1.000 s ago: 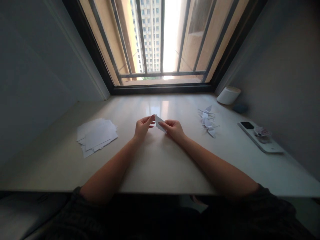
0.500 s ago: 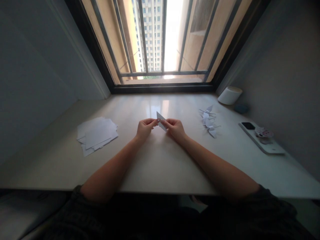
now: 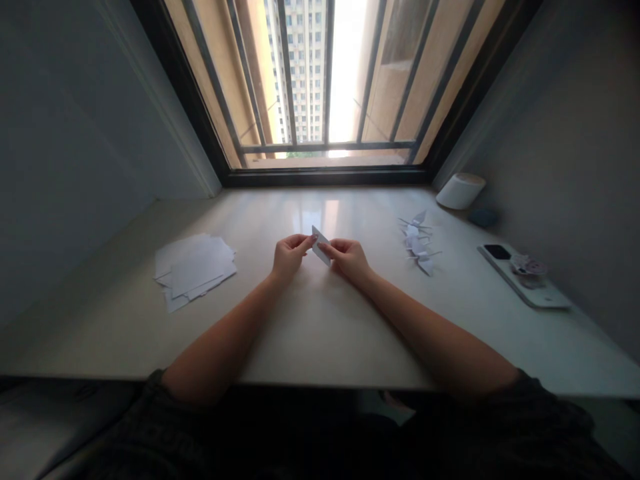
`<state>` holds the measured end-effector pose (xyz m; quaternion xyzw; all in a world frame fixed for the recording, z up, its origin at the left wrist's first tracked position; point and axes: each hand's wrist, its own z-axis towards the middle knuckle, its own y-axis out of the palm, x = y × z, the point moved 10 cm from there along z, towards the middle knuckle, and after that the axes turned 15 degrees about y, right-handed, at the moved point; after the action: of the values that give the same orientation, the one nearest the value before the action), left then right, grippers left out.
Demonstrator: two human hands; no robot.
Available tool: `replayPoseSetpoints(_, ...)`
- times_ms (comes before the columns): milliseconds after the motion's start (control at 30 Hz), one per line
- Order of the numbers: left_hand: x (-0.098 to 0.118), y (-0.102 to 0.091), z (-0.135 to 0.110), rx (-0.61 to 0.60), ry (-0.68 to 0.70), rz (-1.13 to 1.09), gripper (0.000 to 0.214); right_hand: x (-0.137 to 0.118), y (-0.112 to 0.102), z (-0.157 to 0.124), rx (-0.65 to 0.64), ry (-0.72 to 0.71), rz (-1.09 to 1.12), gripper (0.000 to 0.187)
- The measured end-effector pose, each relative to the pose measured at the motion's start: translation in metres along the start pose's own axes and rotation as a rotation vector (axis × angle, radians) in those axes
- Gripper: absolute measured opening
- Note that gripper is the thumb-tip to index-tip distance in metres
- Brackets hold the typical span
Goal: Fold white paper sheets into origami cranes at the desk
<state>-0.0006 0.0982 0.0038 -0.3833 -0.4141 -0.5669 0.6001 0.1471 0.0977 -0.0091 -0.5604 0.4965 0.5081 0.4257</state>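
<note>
A small folded piece of white paper (image 3: 321, 245) stands tilted between my two hands, above the middle of the pale desk (image 3: 320, 333). My left hand (image 3: 290, 257) pinches its left edge with the fingertips. My right hand (image 3: 349, 259) grips the lower right side between thumb and fingers. Both forearms rest low over the desk, reaching out from dark sleeves. To the left lies a loose stack of white paper sheets (image 3: 194, 272), and to the right lie several white origami cranes (image 3: 417, 241). Neither hand touches them.
A white roll (image 3: 460, 191) and a small blue object (image 3: 483, 217) stand at the back right corner. Near the right wall lies a flat white device (image 3: 520, 280) with a black rectangle and a small patterned item on it. A barred window (image 3: 325, 80) closes the desk's far side.
The folded paper has turned slightly between my fingers, and my hands have shifted their pinch on it. The stack and cranes stay in place.
</note>
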Motion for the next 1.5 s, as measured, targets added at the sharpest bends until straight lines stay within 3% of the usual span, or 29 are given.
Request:
replayPoseSetpoints(967, 0.003, -0.014, -0.001, 0.192, -0.02, -0.017, 0.037, -0.001, 0.011, -0.004, -0.069, -0.016, -0.073, 0.043)
replayPoseSetpoints(1100, 0.005, -0.012, 0.002, 0.14, 0.019, -0.006, 0.039, 0.0, 0.005, -0.003, -0.03, 0.001, -0.019, 0.041)
replayPoseSetpoints(1300, 0.004, 0.011, 0.001, -0.121, 0.046, 0.063, 0.042, -0.007, -0.014, -0.001, 0.094, -0.008, 0.109, 0.037)
replayPoseSetpoints(1500, 0.001, 0.01, 0.0, -0.13, 0.049, 0.094, 0.039, -0.008, -0.01, -0.002, 0.046, 0.003, 0.089, 0.038)
